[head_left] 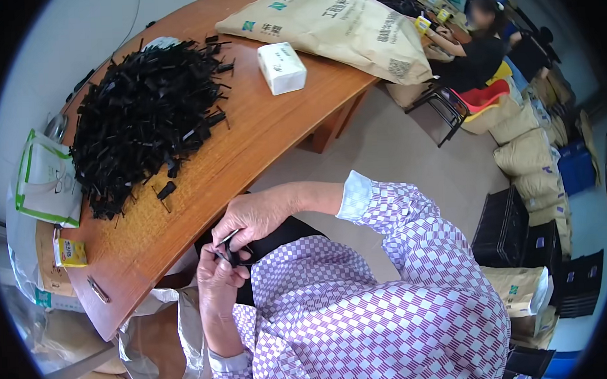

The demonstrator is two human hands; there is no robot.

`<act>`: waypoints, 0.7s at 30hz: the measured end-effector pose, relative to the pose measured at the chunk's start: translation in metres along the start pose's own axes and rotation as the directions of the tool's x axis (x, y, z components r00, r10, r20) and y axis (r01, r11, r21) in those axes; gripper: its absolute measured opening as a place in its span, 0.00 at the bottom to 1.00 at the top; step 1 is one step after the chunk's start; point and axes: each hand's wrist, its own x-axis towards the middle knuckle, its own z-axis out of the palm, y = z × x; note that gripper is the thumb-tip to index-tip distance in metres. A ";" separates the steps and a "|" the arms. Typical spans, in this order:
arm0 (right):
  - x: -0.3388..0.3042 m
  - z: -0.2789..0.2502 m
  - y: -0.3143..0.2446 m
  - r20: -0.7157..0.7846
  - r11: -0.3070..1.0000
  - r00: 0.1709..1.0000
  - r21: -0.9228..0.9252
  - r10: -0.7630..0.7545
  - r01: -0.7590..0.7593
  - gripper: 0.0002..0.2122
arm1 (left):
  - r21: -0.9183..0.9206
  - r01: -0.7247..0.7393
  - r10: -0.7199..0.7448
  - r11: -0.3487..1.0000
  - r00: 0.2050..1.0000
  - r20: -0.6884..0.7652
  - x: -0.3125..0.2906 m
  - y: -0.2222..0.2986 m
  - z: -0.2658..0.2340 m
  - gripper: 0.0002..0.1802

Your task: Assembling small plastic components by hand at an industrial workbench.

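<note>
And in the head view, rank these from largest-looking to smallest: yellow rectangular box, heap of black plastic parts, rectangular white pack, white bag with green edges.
1. Heap of black plastic parts
2. White bag with green edges
3. Rectangular white pack
4. Yellow rectangular box

Ahead of my fingers [225,227]: brown wooden table [247,134] | beyond it, to their left: pale wall [73,30] | right of them: light grey floor [468,165] | far ahead and right of them: red chair [479,100]
</note>
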 end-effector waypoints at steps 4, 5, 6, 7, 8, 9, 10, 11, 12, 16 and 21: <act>-0.030 0.021 -0.011 0.030 0.997 0.998 0.047 0.060 -0.061 0.10 | -0.011 0.016 -0.015 1.000 0.999 0.040 -0.016 -0.025 0.017 0.22; -0.037 0.030 -0.006 -0.071 0.999 0.997 0.049 0.024 -0.020 0.11 | -0.005 0.015 -0.015 1.000 0.999 0.050 -0.019 -0.027 0.019 0.22; -0.042 0.039 -0.003 -0.171 0.999 0.985 0.048 -0.013 0.022 0.12 | 0.003 0.020 -0.020 1.000 0.998 0.061 -0.023 -0.029 0.027 0.22; -0.046 0.042 -0.002 -0.194 1.000 0.981 -0.004 0.017 -0.018 0.14 | 0.013 -0.030 0.030 0.999 1.000 0.005 -0.026 -0.031 0.036 0.22; -0.048 0.050 -0.002 -0.194 1.000 0.981 -0.001 0.015 -0.015 0.14 | 0.026 -0.080 0.081 0.997 0.995 -0.056 -0.029 -0.033 0.040 0.22; -0.049 0.060 -0.002 -0.286 0.995 0.954 0.068 0.090 -0.073 0.14 | 0.121 -0.071 0.075 0.990 0.997 -0.028 -0.031 -0.034 0.032 0.21; -0.046 0.069 0.000 -0.353 0.981 0.920 0.144 0.170 -0.126 0.14 | 0.115 -0.074 0.080 0.991 0.995 -0.052 -0.034 -0.032 0.031 0.21; -0.046 0.077 -0.001 -0.379 0.957 0.892 0.241 0.245 -0.160 0.13 | 0.197 -0.115 0.135 0.974 0.987 -0.092 -0.034 -0.027 0.035 0.20; -0.045 0.085 0.006 -0.489 0.956 0.840 0.272 0.236 -0.111 0.12 | 0.279 -0.146 0.189 0.949 0.972 -0.137 -0.032 -0.024 0.038 0.20; -0.044 0.111 -0.009 -0.622 0.861 0.693 0.509 0.365 0.004 0.08 | 0.362 -0.198 0.233 0.911 0.971 -0.054 -0.029 -0.022 0.024 0.21; -0.046 0.110 -0.011 -0.570 0.898 0.751 0.434 0.331 -0.066 0.09 | 0.330 -0.212 0.235 0.920 0.971 -0.033 -0.027 -0.028 0.024 0.18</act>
